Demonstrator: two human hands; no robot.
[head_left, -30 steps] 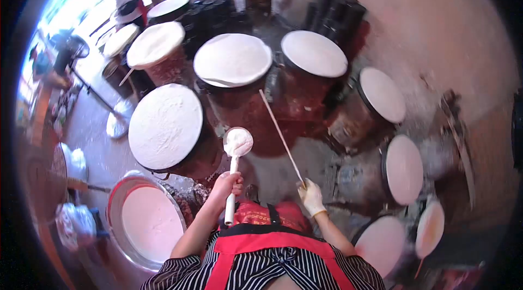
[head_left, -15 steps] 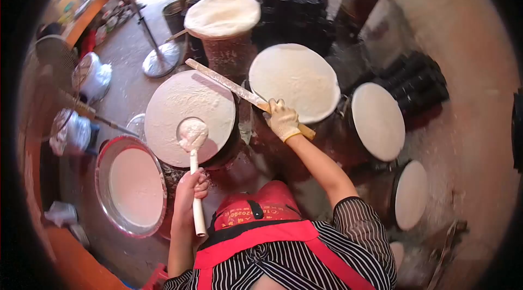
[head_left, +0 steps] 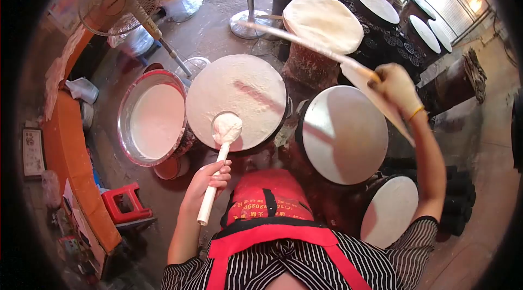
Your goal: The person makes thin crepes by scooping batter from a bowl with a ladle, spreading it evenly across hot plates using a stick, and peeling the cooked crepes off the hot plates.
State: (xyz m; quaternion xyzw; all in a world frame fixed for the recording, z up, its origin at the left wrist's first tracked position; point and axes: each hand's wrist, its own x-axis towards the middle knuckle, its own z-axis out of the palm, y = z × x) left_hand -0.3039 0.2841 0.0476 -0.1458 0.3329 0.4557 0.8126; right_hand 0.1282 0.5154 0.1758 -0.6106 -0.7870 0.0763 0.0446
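My left hand point(head_left: 210, 182) is closed around the white handle of a ladle point(head_left: 210, 203), whose batter-coated bowl rests on a round griddle point(head_left: 239, 80) spread with white batter. My right hand point(head_left: 396, 89), in a pale work glove, grips a long flat wooden stick point(head_left: 305, 44) raised above the griddles. A thin pale sheet point(head_left: 381, 104) hangs along the stick near that hand, seen almost edge-on. Below it lies a bare, greyish round griddle point(head_left: 348, 143). To the left stands a red-rimmed basin point(head_left: 124, 121) of white batter.
A stack of round pale sheets point(head_left: 321, 20) sits on a stand ahead. Another griddle point(head_left: 393, 211) is at lower right, with more at the far right. A pedestal fan point(head_left: 117, 4) stands at left, above a red stool point(head_left: 126, 203). Black cylinders point(head_left: 457, 203) lie at right.
The pale sheet has come off the right-hand griddle. My right hand has risen to the right with the stick. The view has turned; the ladle remains on the batter-covered griddle.
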